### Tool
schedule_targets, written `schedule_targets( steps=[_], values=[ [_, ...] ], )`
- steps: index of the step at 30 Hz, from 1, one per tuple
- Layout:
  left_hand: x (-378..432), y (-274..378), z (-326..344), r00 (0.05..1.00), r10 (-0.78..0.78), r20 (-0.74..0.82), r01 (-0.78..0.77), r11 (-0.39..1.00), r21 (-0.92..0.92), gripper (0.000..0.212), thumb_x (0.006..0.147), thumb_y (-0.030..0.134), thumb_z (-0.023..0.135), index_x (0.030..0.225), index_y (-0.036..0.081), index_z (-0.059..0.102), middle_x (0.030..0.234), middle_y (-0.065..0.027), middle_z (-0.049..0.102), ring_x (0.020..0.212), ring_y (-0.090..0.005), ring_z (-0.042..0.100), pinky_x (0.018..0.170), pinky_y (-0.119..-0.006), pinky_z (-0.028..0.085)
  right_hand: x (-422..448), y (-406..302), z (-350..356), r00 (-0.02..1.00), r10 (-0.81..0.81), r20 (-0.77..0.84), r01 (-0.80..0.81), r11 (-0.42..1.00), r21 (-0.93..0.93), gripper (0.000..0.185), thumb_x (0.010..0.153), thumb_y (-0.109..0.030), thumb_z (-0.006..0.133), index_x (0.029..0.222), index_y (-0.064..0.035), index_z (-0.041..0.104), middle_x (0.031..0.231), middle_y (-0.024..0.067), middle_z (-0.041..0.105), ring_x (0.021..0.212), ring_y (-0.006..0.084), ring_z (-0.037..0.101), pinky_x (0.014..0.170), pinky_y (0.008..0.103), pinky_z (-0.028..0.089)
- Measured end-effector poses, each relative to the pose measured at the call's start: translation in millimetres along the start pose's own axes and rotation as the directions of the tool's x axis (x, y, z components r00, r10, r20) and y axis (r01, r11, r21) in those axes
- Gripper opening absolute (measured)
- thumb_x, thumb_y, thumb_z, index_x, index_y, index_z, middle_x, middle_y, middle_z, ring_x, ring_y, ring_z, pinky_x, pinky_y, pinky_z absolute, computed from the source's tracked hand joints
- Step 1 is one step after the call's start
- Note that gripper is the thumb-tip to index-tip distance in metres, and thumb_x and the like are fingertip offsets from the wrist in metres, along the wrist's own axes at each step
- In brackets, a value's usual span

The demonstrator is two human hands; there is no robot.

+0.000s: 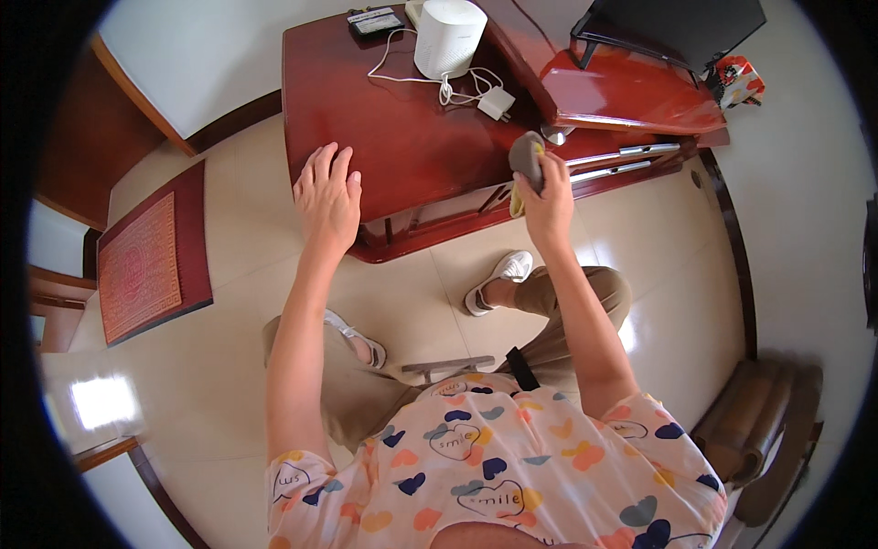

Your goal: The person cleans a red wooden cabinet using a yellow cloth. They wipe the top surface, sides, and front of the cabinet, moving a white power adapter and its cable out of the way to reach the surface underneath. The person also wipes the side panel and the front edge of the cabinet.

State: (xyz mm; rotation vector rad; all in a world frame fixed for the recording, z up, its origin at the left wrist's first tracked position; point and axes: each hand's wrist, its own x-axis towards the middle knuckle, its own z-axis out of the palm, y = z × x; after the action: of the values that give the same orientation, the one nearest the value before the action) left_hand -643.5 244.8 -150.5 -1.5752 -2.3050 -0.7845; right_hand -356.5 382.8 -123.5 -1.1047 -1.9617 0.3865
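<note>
My left hand (329,191) rests palm down on the left end of a glossy red-brown wooden cabinet (384,158), fingers slightly spread and holding nothing. In my right hand (552,206) is a folded grey and yellow cloth (528,158), pinched between thumb and fingers at the cabinet's front edge. Part of its yellow side hangs below the thumb. Whether the cloth touches the wood, I cannot tell. Beyond my hands a white router-like device (449,41) stands on the cabinet top. Its white cable and a white plug adapter (496,103) lie before it.
A black flat screen (669,31) stands on the raised section (624,92), with a colourful bag (741,82) beside it. A black box (376,22) lies at the back left. Metal handles (648,149) line the front. A red mat (154,261) is on the floor; brown rolls (741,418) lean right.
</note>
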Motion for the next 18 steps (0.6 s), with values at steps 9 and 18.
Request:
schedule_targets(
  steps=[9,18],
  values=[
    [2,4,-3,0.995,0.017,-0.097,-0.025,0.996,-0.081,0.038,0.1,0.02,0.049,0.137,0.012,0.055,0.141,-0.0064,0.053,0.131,-0.0288,0.047,0.108,-0.046,0.036,-7,-97,82,0.896,-0.364,0.254,0.391,0.918,-0.066,0.041,0.074,-0.014,0.079,0.112,-0.007,0.066,0.121,0.0107,0.066,0.113,0.033,0.058,0.095,0.0438,0.044],
    [-3,-10,-13,0.99,0.035,-0.136,-0.071,0.961,-0.266,0.041,0.097,0.015,0.058,0.136,0.009,0.052,0.136,-0.0103,0.056,0.127,-0.0299,0.052,0.105,-0.044,0.04,-19,-84,66,0.837,-0.484,0.255,0.507,0.862,-0.028,0.042,0.072,-0.018,0.082,0.109,-0.0055,0.065,0.12,0.0133,0.065,0.113,0.0339,0.059,0.095,0.0454,0.046]
  ],
)
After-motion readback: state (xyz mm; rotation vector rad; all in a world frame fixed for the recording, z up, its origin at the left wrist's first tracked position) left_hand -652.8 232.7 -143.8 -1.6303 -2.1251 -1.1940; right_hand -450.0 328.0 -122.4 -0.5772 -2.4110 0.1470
